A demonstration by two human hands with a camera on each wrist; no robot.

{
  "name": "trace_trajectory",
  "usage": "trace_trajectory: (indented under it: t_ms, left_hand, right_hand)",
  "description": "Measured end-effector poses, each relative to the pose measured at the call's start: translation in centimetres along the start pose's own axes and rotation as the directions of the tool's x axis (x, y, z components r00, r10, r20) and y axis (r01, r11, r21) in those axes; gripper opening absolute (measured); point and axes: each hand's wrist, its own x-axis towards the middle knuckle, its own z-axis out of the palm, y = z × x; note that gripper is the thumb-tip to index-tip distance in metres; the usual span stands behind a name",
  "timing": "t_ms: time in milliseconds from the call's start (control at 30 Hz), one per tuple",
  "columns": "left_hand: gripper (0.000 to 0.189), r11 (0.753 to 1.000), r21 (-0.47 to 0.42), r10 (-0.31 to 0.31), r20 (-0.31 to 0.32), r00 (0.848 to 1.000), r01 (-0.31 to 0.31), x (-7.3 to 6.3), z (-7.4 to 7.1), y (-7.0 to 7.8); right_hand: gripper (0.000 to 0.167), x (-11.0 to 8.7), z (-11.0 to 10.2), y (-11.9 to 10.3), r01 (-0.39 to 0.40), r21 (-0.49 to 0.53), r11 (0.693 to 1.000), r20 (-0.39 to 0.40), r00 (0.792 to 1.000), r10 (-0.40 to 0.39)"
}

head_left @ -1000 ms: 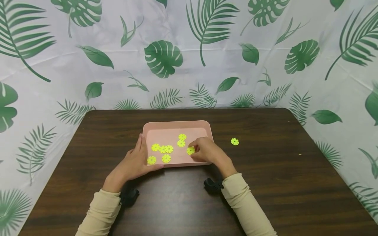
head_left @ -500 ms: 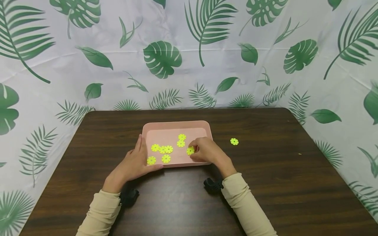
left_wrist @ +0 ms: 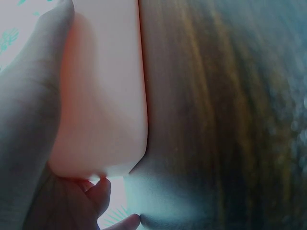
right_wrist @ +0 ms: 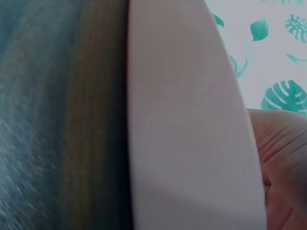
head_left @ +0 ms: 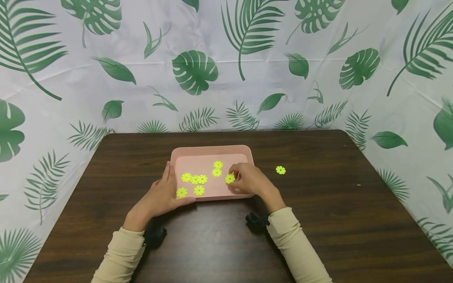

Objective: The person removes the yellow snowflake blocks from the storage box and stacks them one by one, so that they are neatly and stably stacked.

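A shallow pink tray (head_left: 194,160) sits on the table in the head view, several bright yellow notched plastic discs (head_left: 199,190) lying in it. My left hand (head_left: 160,194) grips the tray's near left corner, thumb along the front wall and fingers against the left side. Over the tray's right part, my right hand (head_left: 254,180) pinches one yellow notched disc (head_left: 230,179) between thumb and fingertips, its flat face showing. In the left wrist view the tray's outer wall (left_wrist: 112,86) runs beside the thumb. The right wrist view has the front wall hiding the fingertips and the pinched disc.
One loose yellow disc (head_left: 280,170) lies on the dark wooden table (head_left: 318,220) to the right of the tray. A tiny yellow sliver (head_left: 359,184) is farther right. Behind the table hangs a white leaf-print cloth (head_left: 138,84). A black wrist mount (head_left: 256,222) sits under the right forearm.
Over the last half second my right hand has shifted the pinched disc slightly up and right in the head view. My left hand and the tray stay put.
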Motion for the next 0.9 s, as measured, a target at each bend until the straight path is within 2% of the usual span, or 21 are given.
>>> trace_trajectory:
  t_ms: [300,633,900]
  left_hand:
    - [0.132,1.0,-0.004,0.0,0.005,1.0,0.0,0.0,0.0,-0.1]
    - [0.134,1.0,-0.007,0.003,-0.006,1.0,-0.003,0.0,0.0,-0.2]
    - [0.133,1.0,-0.018,-0.003,0.001,1.0,0.003,0.1,0.1,-0.2]
  right_hand:
    - [0.031,-0.5,-1.8,0.8,0.002,0.072,0.997,-0.074,0.997,0.003]
    - [0.036,-1.6,-3.7,2.5,0.04,0.12,0.992,-0.178,0.984,-0.018]
    - [0.034,-2.7,-5.4,4.6,-0.031,0.12,0.992,-0.25,0.966,0.06]
